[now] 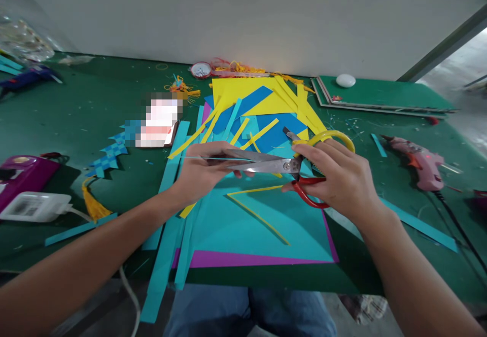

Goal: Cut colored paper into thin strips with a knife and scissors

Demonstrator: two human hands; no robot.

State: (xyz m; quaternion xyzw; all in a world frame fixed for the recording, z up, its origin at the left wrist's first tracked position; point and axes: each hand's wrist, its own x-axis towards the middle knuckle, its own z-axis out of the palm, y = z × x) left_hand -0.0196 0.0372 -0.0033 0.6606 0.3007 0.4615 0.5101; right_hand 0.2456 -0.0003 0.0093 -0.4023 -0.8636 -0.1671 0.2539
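In my right hand [338,174] is a pair of scissors [266,166] with one yellow and one red handle loop, its blades pointing left. My left hand [203,167] is closed near the blade tips, on a thin light-blue paper strip [213,158] seen nearly edge-on; its fingertips are partly hidden behind the blades. Below both hands lies a turquoise paper sheet [243,225] over a purple sheet [236,259]. A folded narrow yellow strip [258,217] rests on the turquoise one. Longer turquoise strips [167,240] lie to the left.
Yellow sheets [247,93] and blue paper [289,129] are piled behind. A lit phone [158,124], a woven blue paper piece [110,157] and a yellow tassel [95,205] lie left. A pink glue gun [418,162] is right; a blue one [30,78] is far left.
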